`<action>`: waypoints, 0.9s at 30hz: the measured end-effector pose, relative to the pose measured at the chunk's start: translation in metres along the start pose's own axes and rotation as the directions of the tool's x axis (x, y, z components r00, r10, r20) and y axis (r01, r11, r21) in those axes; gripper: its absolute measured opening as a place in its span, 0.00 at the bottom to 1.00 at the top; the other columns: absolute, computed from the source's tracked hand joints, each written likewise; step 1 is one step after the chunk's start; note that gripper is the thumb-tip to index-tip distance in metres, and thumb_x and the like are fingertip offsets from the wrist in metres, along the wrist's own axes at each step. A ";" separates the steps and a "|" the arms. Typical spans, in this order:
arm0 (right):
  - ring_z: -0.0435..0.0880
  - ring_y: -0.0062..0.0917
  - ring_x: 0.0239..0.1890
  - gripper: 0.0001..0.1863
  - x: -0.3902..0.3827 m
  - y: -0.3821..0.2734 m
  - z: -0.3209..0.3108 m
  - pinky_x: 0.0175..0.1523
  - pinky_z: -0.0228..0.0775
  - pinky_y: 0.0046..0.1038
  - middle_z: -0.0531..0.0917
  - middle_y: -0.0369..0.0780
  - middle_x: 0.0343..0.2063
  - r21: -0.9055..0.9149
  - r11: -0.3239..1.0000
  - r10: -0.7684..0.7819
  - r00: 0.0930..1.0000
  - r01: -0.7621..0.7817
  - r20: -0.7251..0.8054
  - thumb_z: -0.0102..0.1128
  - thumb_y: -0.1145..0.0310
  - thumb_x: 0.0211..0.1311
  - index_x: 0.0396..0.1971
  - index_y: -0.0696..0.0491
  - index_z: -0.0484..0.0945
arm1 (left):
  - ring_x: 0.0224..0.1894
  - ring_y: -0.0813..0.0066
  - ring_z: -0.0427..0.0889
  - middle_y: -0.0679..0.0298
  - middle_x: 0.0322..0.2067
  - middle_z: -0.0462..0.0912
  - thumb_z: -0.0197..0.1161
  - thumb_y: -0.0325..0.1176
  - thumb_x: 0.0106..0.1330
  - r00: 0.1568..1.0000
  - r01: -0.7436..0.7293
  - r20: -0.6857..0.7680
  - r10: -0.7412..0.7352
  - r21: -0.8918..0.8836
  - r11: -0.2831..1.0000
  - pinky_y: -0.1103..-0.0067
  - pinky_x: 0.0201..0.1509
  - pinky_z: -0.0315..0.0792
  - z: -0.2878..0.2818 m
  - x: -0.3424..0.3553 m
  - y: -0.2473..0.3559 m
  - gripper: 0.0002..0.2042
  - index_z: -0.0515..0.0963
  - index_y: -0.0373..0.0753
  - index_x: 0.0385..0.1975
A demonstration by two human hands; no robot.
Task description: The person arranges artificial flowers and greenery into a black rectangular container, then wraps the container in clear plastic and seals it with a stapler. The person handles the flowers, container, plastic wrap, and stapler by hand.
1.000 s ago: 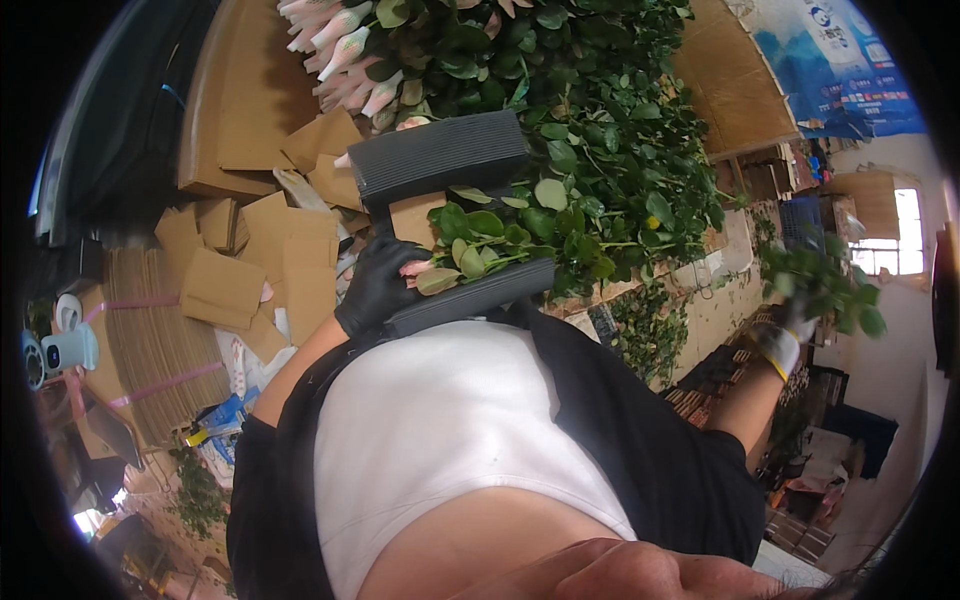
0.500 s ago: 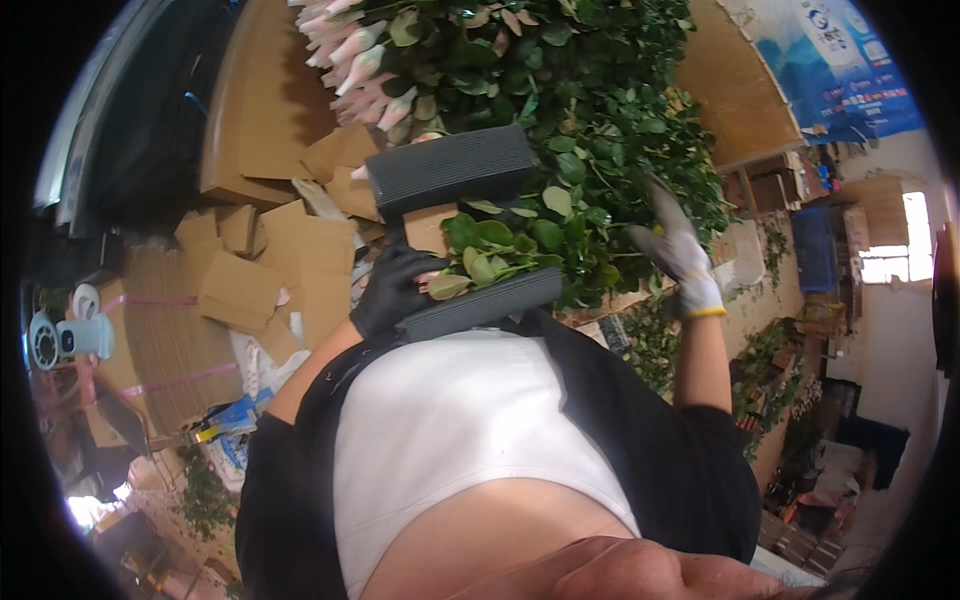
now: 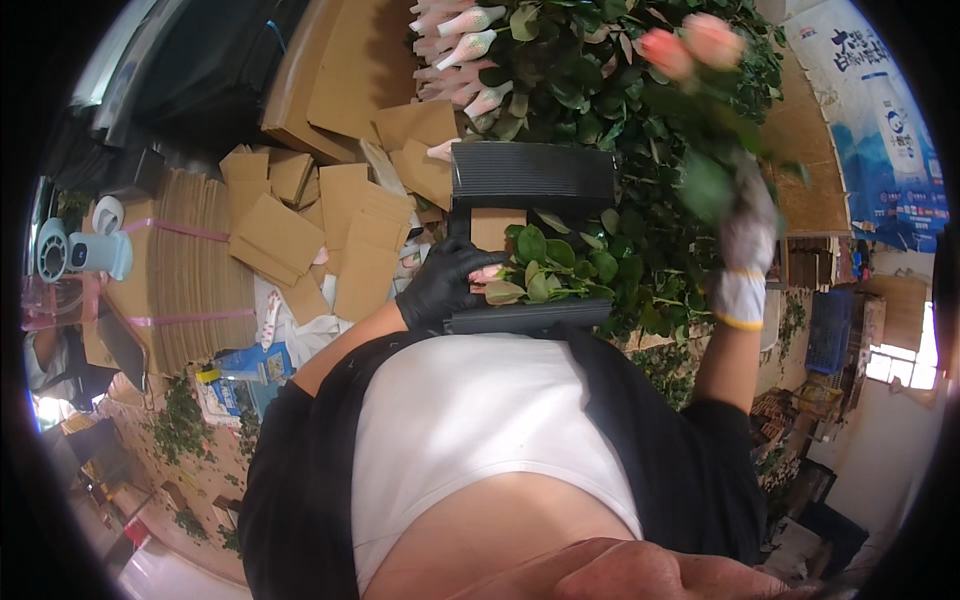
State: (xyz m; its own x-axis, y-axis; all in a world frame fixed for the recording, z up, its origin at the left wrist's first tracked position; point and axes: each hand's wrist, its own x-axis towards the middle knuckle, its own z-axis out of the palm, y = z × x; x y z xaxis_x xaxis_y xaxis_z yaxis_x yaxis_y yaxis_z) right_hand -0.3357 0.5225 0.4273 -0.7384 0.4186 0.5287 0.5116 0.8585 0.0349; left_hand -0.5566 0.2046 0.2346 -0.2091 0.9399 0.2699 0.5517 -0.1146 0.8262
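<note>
Your left hand (image 3: 440, 285), in a black glove, sits just left of the frame's centre with its grip closed around a bundle of leafy stems (image 3: 545, 275). The bundle lies between two ribbed black bars: the upper, wider bar (image 3: 532, 176) stands above the leaves and the lower, narrower bar (image 3: 527, 318) runs under them, touching your fingers.

Your right hand (image 3: 745, 265), in a pale glove with a yellow cuff, is raised at the right of the frame. Its grip is closed on a rose stem (image 3: 715, 150) that rises, blurred, toward two pink blooms (image 3: 690, 45) at the top right.

Behind both hands a thick mass of green foliage (image 3: 620, 120) fills the upper middle of the frame. Pink buds in white sleeves (image 3: 460, 45) lie along its left edge at the top.

To the left, loose brown cardboard pieces (image 3: 330, 230) are scattered in a heap, and a stack of flat cardboard (image 3: 185, 265) bound with pink tape stands further left. A small pale fan (image 3: 75, 255) sits at the far left edge.
</note>
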 end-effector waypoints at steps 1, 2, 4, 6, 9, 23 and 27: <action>0.80 0.37 0.53 0.25 -0.021 0.009 0.006 0.54 0.76 0.32 0.79 0.49 0.52 0.380 0.901 0.163 0.974 -0.211 0.156 0.49 0.79 0.61 0.60 0.57 0.69 | 0.45 0.63 0.75 0.67 0.39 0.82 0.72 0.27 0.41 1.000 -0.005 0.008 0.005 0.013 1.000 0.68 0.53 0.67 0.003 -0.002 -0.002 0.28 0.81 0.47 0.49; 0.78 0.36 0.55 0.25 -0.040 0.018 0.012 0.54 0.75 0.31 0.78 0.50 0.53 0.647 0.626 0.316 0.900 -0.436 0.301 0.49 0.79 0.60 0.61 0.59 0.68 | 0.46 0.61 0.74 0.66 0.40 0.82 0.72 0.27 0.41 0.999 -0.044 0.007 0.044 0.038 0.998 0.68 0.53 0.67 0.005 -0.003 -0.006 0.28 0.81 0.47 0.49; 0.75 0.40 0.57 0.28 -0.066 -0.004 0.016 0.57 0.72 0.35 0.76 0.49 0.55 0.480 0.844 0.092 0.946 -0.240 0.312 0.53 0.75 0.58 0.62 0.54 0.67 | 0.47 0.58 0.74 0.63 0.43 0.81 0.72 0.27 0.41 0.993 -0.116 0.014 0.116 0.086 0.989 0.66 0.54 0.66 0.007 -0.004 -0.014 0.28 0.80 0.48 0.49; 0.73 0.44 0.60 0.31 -0.059 -0.077 -0.009 0.62 0.67 0.42 0.75 0.49 0.57 -0.043 0.987 -0.122 0.899 0.154 0.420 0.58 0.73 0.54 0.61 0.51 0.66 | 0.50 0.54 0.72 0.59 0.47 0.78 0.71 0.27 0.41 0.983 -0.155 -0.077 0.165 0.124 0.980 0.64 0.55 0.65 0.012 -0.008 -0.021 0.27 0.81 0.49 0.48; 0.85 0.40 0.36 0.19 -0.048 -0.094 -0.024 0.40 0.79 0.36 0.84 0.46 0.39 0.206 0.960 -0.183 0.982 0.189 -0.049 0.59 0.75 0.53 0.48 0.52 0.77 | 0.56 0.48 0.68 0.52 0.53 0.72 0.72 0.26 0.41 0.972 -0.182 -0.122 0.201 0.151 0.972 0.61 0.58 0.65 0.011 -0.003 -0.017 0.24 0.82 0.49 0.43; 0.82 0.44 0.26 0.15 -0.060 -0.176 0.092 0.33 0.76 0.42 0.81 0.45 0.24 0.168 0.962 -0.273 0.698 0.216 0.662 0.54 0.57 0.60 0.36 0.54 0.77 | 0.53 0.50 0.71 0.53 0.49 0.74 0.75 0.28 0.40 0.989 -0.112 -0.096 0.116 0.045 0.993 0.63 0.57 0.67 0.015 -0.001 -0.024 0.25 0.83 0.48 0.44; 0.84 0.42 0.31 0.14 -0.060 -0.163 0.106 0.36 0.78 0.38 0.84 0.47 0.27 0.252 0.966 -0.231 0.648 0.062 0.726 0.55 0.60 0.59 0.29 0.57 0.78 | 0.54 0.51 0.70 0.52 0.58 0.67 0.72 0.26 0.41 0.977 -0.093 -0.165 0.134 0.237 0.967 0.65 0.55 0.67 0.003 -0.003 0.008 0.23 0.84 0.51 0.43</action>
State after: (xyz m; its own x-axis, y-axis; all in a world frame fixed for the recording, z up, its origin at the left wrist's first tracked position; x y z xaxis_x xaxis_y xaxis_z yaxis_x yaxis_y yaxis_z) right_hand -0.4215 0.3889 0.3004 -0.9154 0.2882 -0.2811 0.3379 0.9296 -0.1472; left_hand -0.5496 0.2021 0.2388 -0.2637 0.8497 0.4566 0.7445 -0.1217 0.6564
